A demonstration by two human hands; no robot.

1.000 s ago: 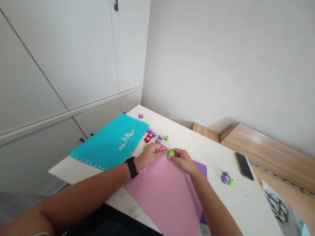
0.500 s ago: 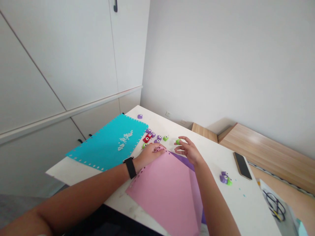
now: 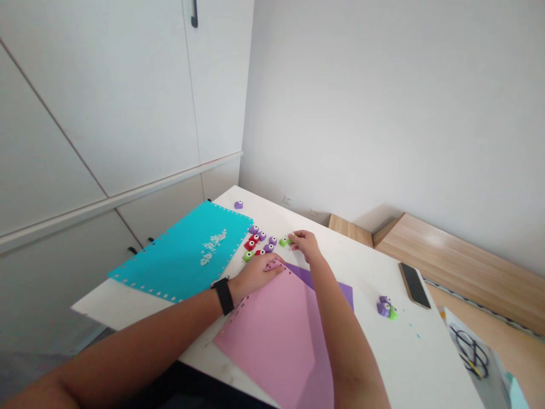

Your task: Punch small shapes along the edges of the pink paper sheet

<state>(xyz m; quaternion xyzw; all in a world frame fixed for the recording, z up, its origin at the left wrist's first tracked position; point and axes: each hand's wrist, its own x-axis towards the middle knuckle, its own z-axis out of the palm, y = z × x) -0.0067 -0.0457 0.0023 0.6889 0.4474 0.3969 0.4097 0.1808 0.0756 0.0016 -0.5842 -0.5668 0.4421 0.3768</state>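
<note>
Our left hand (image 3: 256, 272) grasps the pink sheet (image 3: 279, 335) near its far corner, where a row of punched holes runs along the edge. Our right hand (image 3: 307, 245), just beyond that corner, has its fingertips on a green piece (image 3: 292, 238), next to another green piece with an eye-like top (image 3: 283, 242); we cannot tell how firmly it is gripped. Left of the pink sheet, red and purple pieces (image 3: 256, 238) cluster on the bench (image 3: 366, 346), and beyond them lies a blue sheet (image 3: 183, 250) bearing pale paper bits (image 3: 213, 247). A purple sheet (image 3: 346, 292) shows from under the pink sheet. To its right sit a small purple and green group (image 3: 384, 309) and a phone (image 3: 414, 285). Farther right, a dark cord (image 3: 470, 349) lies in or on a grey packet (image 3: 489, 382); we cannot tell which.
</note>
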